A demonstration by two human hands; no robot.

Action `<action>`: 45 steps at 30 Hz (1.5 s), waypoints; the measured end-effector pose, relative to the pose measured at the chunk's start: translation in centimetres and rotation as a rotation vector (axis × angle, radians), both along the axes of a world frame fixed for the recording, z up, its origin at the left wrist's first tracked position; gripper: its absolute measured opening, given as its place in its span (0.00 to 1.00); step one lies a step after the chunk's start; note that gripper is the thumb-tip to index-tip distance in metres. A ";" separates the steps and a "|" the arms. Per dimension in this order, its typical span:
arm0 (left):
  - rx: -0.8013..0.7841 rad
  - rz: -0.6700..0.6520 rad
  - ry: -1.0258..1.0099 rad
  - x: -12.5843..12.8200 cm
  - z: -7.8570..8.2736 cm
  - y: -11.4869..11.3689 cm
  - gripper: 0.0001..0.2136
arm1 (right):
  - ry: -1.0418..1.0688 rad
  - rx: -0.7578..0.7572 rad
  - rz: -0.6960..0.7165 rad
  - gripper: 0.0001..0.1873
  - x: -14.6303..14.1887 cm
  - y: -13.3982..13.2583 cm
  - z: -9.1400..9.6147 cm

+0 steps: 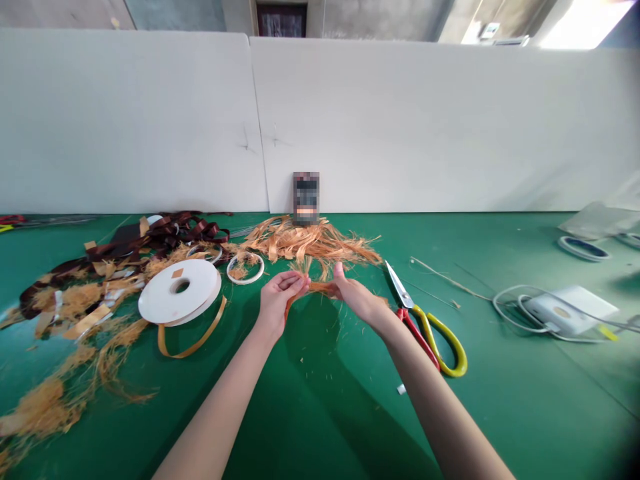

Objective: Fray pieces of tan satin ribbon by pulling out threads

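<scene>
My left hand (pixel 280 293) and my right hand (pixel 353 293) meet above the green table (pixel 320 400). Both pinch a short strip of orange ribbon (pixel 320 288) stretched between them, its far edge frayed into loose threads. Just behind the hands lies a heap of frayed orange ribbon pieces (pixel 310 243). A white ribbon reel (pixel 179 291) with an orange tail curling off it lies to the left of my left hand. Scissors (pixel 425 320) with one red and one yellow handle lie right beside my right wrist.
Dark brown ribbon and orange fluff (pixel 100 273) spread over the left side. A white ring (pixel 245 268) lies near the reel. A small dark box (pixel 306 197) stands against the white back wall. A white device with cable (pixel 560 310) sits at the right.
</scene>
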State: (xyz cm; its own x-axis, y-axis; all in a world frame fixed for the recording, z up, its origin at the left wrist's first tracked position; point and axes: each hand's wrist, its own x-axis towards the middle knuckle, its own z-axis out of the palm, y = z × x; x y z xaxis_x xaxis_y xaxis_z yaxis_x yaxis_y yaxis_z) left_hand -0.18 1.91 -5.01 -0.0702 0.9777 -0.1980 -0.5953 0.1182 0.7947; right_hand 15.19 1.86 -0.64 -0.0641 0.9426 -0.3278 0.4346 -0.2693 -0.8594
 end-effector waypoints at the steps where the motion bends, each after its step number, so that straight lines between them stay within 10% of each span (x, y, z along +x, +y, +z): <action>1: 0.000 -0.008 0.006 0.1 0.0 -0.1 0.13 | 0.054 0.098 -0.051 0.45 -0.1 0.0 0.0; 5: 0.007 -0.031 0.029 0.4 -0.2 -0.1 0.13 | 0.503 0.233 0.061 0.44 -1.0 -0.7 1.4; 10: 0.003 0.022 0.006 0.0 -0.3 0.2 0.11 | 0.556 -0.117 0.554 0.56 -1.1 -1.8 2.9; 13: 0.007 0.031 -0.017 -0.2 0.0 0.3 0.11 | 0.261 -0.140 0.353 0.52 -0.7 -1.5 1.8; 18: 0.014 0.014 0.014 0.1 0.1 -0.1 0.12 | 0.139 0.277 -0.210 0.42 -0.9 -0.9 -0.3; 23: 0.010 0.001 0.121 0.1 -0.4 -0.2 0.14 | 0.604 0.450 -0.032 0.39 -1.4 -1.5 0.5; 29: 0.037 0.043 0.051 0.0 -0.1 0.1 0.12 | 0.572 -0.067 0.447 0.58 -0.6 -2.4 1.1; 38: 0.033 0.089 -0.030 -0.3 0.4 0.0 0.11 | -0.046 0.171 -0.074 0.47 0.2 -1.7 -1.4; 45: 0.014 0.020 0.005 -0.2 -0.3 -0.1 0.12 | 0.108 0.449 -0.199 0.40 -0.3 -1.7 -1.9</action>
